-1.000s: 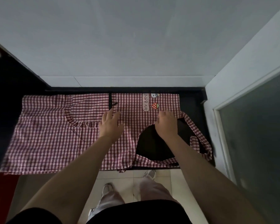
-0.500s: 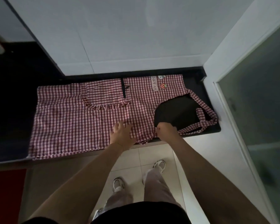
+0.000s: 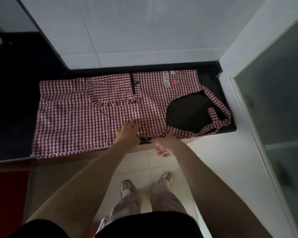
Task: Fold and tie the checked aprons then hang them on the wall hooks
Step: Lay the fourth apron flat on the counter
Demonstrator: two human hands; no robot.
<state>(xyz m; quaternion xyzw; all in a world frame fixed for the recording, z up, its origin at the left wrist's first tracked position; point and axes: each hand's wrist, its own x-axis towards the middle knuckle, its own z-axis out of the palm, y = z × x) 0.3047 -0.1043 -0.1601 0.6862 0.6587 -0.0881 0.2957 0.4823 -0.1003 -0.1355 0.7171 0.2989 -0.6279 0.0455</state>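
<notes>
Apron [image 3: 79, 115], red-and-white checked, is spread flat on a black countertop [image 3: 15, 107] that runs along the white wall. Starting at the fingers: the left hand [image 3: 127, 134] lies palm-down on the cloth near the counter's front edge, fingers straight and close together. The right hand [image 3: 163, 146] is just off that edge, over the floor tiles, fingers loosely spread and blurry, holding nothing as far as I can see. It's right beside the apron's lower hem, and whether it touches is hard to tell.

Further out, there's a frilled pocket [image 3: 110, 93] on the apron, a dark strap [image 3: 132, 83] lying across it, and a neck loop [image 3: 218, 110] curling off to the right. Near the top there's a strawberry patch [image 3: 175, 81] beside a strip label [image 3: 165, 79] with lettering too small to read. White sneakers [image 3: 126, 188] show below.
</notes>
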